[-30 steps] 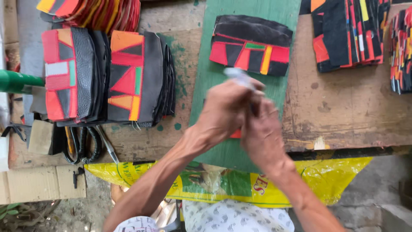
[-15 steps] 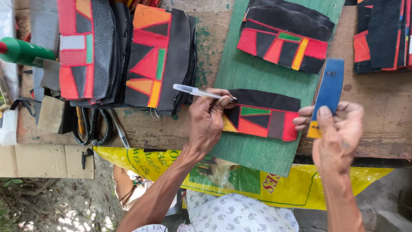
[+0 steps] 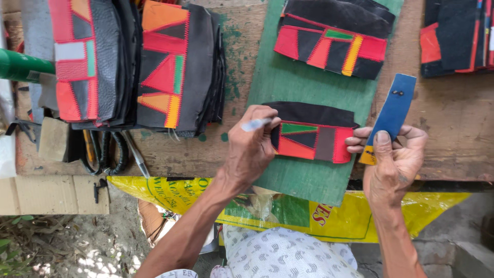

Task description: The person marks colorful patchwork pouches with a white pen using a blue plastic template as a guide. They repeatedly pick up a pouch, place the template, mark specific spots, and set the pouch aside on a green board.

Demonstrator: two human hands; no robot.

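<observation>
Left hand hides the patchwork piece's left edge.

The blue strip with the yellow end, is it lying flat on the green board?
No, the right hand holds the blue strip up beside the green board.

One head camera looks steeply down, close above the bench; hands enter from 6 o'clock, board toward 12.
</observation>
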